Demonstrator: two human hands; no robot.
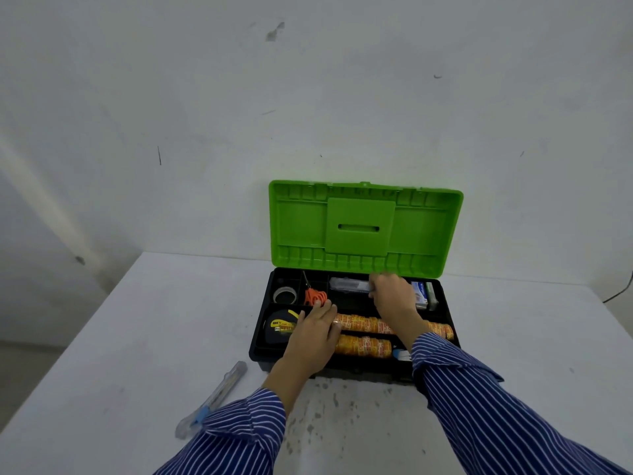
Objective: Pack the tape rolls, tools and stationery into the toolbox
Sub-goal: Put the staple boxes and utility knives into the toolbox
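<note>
A: Right, one toolbox (262, 341) on the white table (144, 337), black tray, glossy green lid (363, 228) standing upright behind it.

B: Count the contents?

A: Two rows of orange printed tape rolls (363, 346) along the toolbox's near side, how many rolls is hard to make out. One yellow-and-black tape measure (279, 323) in its near-left compartment, one dark tape ring (285, 295) in the far-left, one pair of orange-handled scissors (315, 296) beside it.

B: And the hands?

A: Left hand (313, 341) lies flat, fingers straight, across the tray's middle, fingertips touching the scissor handles. Right hand (392, 296) curls round a clear, pale packet (349, 286) at the toolbox's far side; its contents are blurred.

B: Anything else?

A: Small white boxes (423, 294) far-right. Left of the toolbox, one clear plastic utility knife (215, 395), partly hidden by a striped sleeve (246, 430).
</note>
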